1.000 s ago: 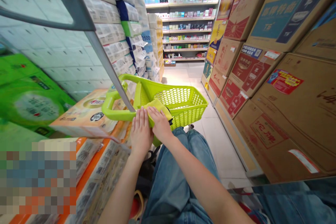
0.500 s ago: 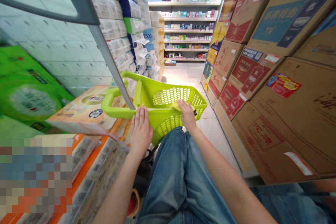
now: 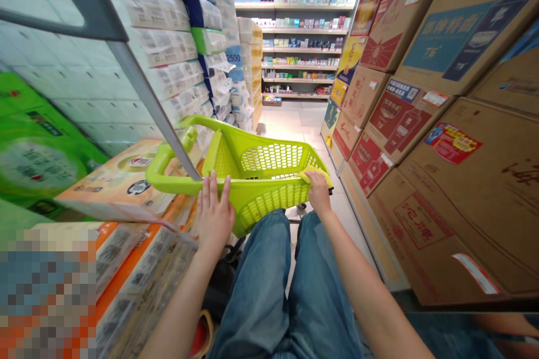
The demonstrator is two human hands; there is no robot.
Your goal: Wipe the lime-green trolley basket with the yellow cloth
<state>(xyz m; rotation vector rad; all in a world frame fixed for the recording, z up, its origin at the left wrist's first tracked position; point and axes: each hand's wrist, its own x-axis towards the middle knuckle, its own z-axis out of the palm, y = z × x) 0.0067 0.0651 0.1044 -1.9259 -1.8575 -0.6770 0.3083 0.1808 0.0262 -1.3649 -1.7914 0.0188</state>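
Observation:
A lime-green basket cart (image 3: 273, 193) stands across my knees, with a grey metal pole and handle (image 3: 149, 104) rising at its left end. Against the near side of the cart, close to the foot of the pole, lies my left hand (image 3: 214, 210), fingers stretched and slightly apart, holding nothing. My right hand (image 3: 320, 193) presses a yellow cloth (image 3: 314, 173) over the near rim at the far right corner. Part of the cloth is hidden under my fingers. The inside of the basket shows its mesh wall.
Stacked cardboard boxes (image 3: 446, 190) wall the right side. On the left rise white tissue packs (image 3: 164, 47), an orange-and-white pack (image 3: 122, 182) and a green pack (image 3: 37, 146). Shelves of small goods (image 3: 301, 53) stand at the aisle's end. Light floor tiles (image 3: 295, 118) run between.
My right hand has slid the yellow cloth rightward along the rim to the corner. The cart and my left hand sit slightly further left in view; my knees have parted.

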